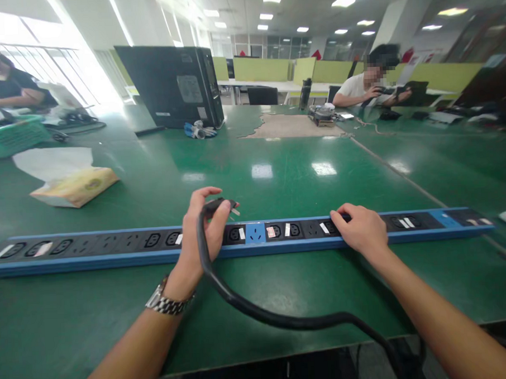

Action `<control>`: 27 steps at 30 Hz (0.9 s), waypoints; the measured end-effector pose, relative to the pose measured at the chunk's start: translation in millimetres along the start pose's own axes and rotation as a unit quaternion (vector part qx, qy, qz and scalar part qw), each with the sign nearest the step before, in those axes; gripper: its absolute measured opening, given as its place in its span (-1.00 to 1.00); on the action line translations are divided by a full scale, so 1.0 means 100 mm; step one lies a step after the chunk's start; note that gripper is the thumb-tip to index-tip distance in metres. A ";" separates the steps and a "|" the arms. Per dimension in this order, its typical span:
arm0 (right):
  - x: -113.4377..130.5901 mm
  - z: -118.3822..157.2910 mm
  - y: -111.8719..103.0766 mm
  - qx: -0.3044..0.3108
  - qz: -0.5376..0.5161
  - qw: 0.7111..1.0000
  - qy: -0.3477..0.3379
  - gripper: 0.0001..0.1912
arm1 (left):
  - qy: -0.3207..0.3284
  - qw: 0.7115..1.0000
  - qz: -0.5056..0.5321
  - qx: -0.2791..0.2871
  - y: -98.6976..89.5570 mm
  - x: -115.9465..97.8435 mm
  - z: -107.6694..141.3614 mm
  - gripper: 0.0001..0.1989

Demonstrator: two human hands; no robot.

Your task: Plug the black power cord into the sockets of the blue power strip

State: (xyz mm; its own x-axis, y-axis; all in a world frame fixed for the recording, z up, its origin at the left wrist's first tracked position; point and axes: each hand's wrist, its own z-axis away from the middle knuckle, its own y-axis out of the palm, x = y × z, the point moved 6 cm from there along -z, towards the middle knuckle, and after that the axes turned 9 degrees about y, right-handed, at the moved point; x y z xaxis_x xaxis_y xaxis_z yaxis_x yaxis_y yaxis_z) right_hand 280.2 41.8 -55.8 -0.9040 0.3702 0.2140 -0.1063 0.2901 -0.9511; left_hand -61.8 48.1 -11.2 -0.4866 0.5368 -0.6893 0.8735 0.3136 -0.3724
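Note:
A long power strip (255,234) with a blue frame, black socket sections and white stickers lies across the green table. My left hand (204,230), with a metal watch (170,298) on the wrist, is closed on a black plug (222,205) above the strip. The plug's metal pins point right. Its thick black cable (279,319) hangs over the wrist and sweeps down right past the table's front edge. On the strip's right half, my right hand (361,226) rests with curled fingers. A small dark part shows between thumb and forefinger; what it belongs to is hidden.
Beyond the strip at left stands a tissue pack (79,183); behind it is a green basket (13,135). A black computer case (173,87) stands farther back, beside gloves (200,130). People sit at far left and far right. A bottle (305,94) stands at the back.

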 end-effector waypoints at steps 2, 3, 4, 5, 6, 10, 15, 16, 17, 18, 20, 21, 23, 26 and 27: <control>0.00 0.00 0.00 -0.002 -0.002 1.000 0.001 -0.58 | 0.011 0.994 -0.019 0.108 0.09 -0.01 0.10 -0.70; -0.01 0.00 0.00 -0.003 -0.003 1.000 0.000 -0.59 | 0.020 0.988 -0.035 0.150 0.15 -0.02 0.14 -0.72; -0.01 0.00 0.00 -0.005 -0.003 1.000 -0.001 -0.59 | 0.031 0.982 -0.051 0.179 0.20 -0.04 0.18 -0.74; -0.01 0.00 0.00 -0.005 -0.003 1.000 -0.002 -0.59 | 0.041 0.977 -0.068 0.199 0.24 -0.06 0.21 -0.75; -0.01 0.00 0.00 -0.005 -0.003 1.000 -0.002 -0.59 | 0.051 0.973 -0.087 0.210 0.28 -0.07 0.22 -0.76; -0.01 0.00 0.00 -0.003 -0.005 1.000 0.001 -0.58 | 0.106 0.959 -0.132 0.227 0.39 -0.12 0.23 -0.74; 0.00 0.01 0.00 -0.006 -0.010 1.000 -0.004 -0.58 | 0.155 0.942 -0.156 0.253 0.38 -0.16 0.21 -0.72; 0.00 0.01 0.00 -0.006 -0.009 1.000 -0.004 -0.58 | 0.163 0.937 -0.158 0.265 0.38 -0.18 0.21 -0.73; -0.01 0.00 0.00 -0.007 -0.007 1.000 -0.004 -0.58 | 0.170 0.932 -0.161 0.278 0.38 -0.19 0.20 -0.74; -0.01 0.00 0.00 -0.007 -0.005 1.000 -0.003 -0.58 | 0.177 0.926 -0.165 0.289 0.39 -0.21 0.20 -0.75; -0.01 0.00 0.01 -0.007 -0.002 1.000 -0.001 -0.58 | 0.190 0.914 -0.183 0.307 0.43 -0.25 0.21 -0.76; -0.01 0.00 0.01 -0.006 -0.002 1.000 -0.001 -0.58 | 0.197 0.908 -0.193 0.314 0.47 -0.27 0.22 -0.76; -0.01 0.00 0.00 -0.002 -0.001 1.000 -0.002 -0.58 | 0.209 0.899 -0.211 0.321 0.53 -0.30 0.26 -0.76; 0.00 0.01 0.00 0.002 0.001 1.000 -0.012 -0.58 | 0.213 0.896 -0.234 0.313 0.56 -0.31 0.33 -0.74; 0.00 0.01 0.00 0.002 0.002 1.000 -0.015 -0.58 | 0.211 0.898 -0.237 0.305 0.56 -0.31 0.35 -0.73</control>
State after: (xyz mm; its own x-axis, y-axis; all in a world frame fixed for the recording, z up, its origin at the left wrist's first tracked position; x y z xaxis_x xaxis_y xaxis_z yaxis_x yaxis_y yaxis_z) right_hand 279.5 41.4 -55.6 -0.9161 0.3453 0.2038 -0.1044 0.2853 -0.9527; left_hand 2.5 21.8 -32.2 -0.6563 0.7458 -0.1144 0.3505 0.1672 -0.9215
